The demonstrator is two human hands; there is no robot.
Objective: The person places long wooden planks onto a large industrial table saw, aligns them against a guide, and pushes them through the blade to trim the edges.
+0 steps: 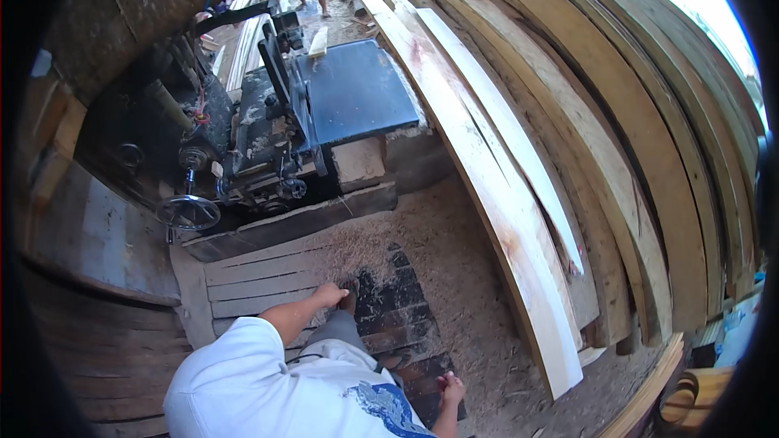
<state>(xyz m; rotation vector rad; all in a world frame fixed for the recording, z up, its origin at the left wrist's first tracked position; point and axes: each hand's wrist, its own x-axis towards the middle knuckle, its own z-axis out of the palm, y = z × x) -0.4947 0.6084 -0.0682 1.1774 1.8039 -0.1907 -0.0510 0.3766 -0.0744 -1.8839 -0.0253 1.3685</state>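
Workshop floor: we look down on brown ground strewn with sawdust.
Timber stack: long brown rough-sawn planks lean along our right.
Machine: a dark metal woodworking machine stands ahead, left of the stack.
Pale plank: one long, cream-coloured wooden plank lies against the stack's near side, right of our hands and well apart from them.
Surface: the machine's flat, blue-black metal plate carries a small wood offcut.
Handwheel: round, metal, spoked, low on the machine.
Hands: our left is curled near our leg; our right has bent fingers; whether either grips anything, we cannot tell.
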